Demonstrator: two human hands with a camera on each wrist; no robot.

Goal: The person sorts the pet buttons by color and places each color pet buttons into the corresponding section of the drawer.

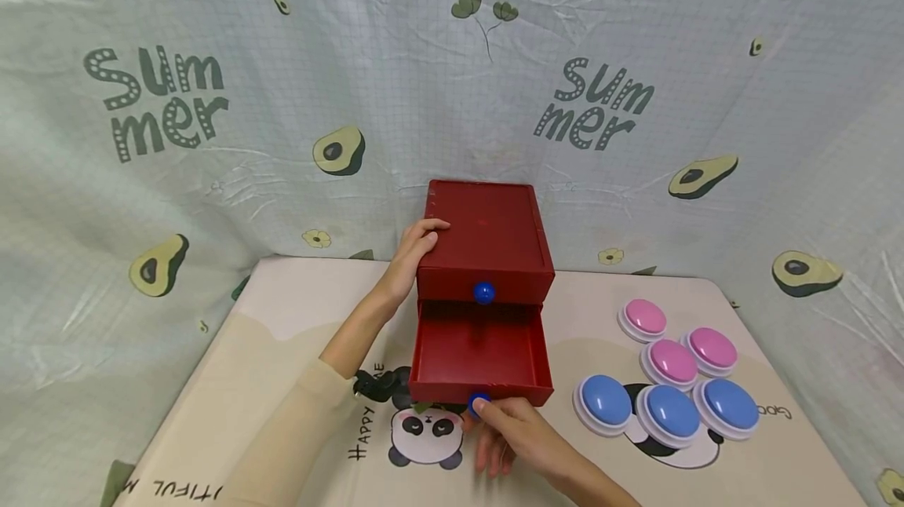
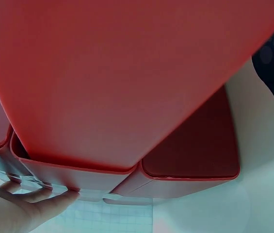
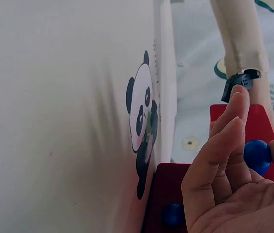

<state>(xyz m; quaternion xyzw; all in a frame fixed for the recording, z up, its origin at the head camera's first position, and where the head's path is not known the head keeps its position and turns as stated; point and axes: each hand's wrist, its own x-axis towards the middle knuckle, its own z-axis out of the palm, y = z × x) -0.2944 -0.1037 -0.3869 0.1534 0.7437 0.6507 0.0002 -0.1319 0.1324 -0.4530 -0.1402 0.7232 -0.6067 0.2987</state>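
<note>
A red two-drawer cabinet (image 1: 487, 224) stands against the back cloth. Its upper drawer, with a blue knob (image 1: 483, 293), is closed. The lower drawer (image 1: 480, 346) is pulled out, its bare red floor showing. My right hand (image 1: 519, 436) pinches the lower drawer's blue knob (image 1: 477, 403) between thumb and finger; the right wrist view shows the thumb against a blue knob (image 3: 257, 156). On the cabinet's upper left edge rests my left hand (image 1: 417, 248), fingers reaching onto the top. In the left wrist view its fingers touch the red cabinet side (image 2: 88, 87).
Right of the cabinet lie several round push buttons with white rims, pink ones (image 1: 672, 360) behind blue ones (image 1: 672, 410). A printed cloth (image 1: 282, 428) with pandas and lettering covers the table. Behind hangs a pale avocado-print curtain (image 1: 395, 60).
</note>
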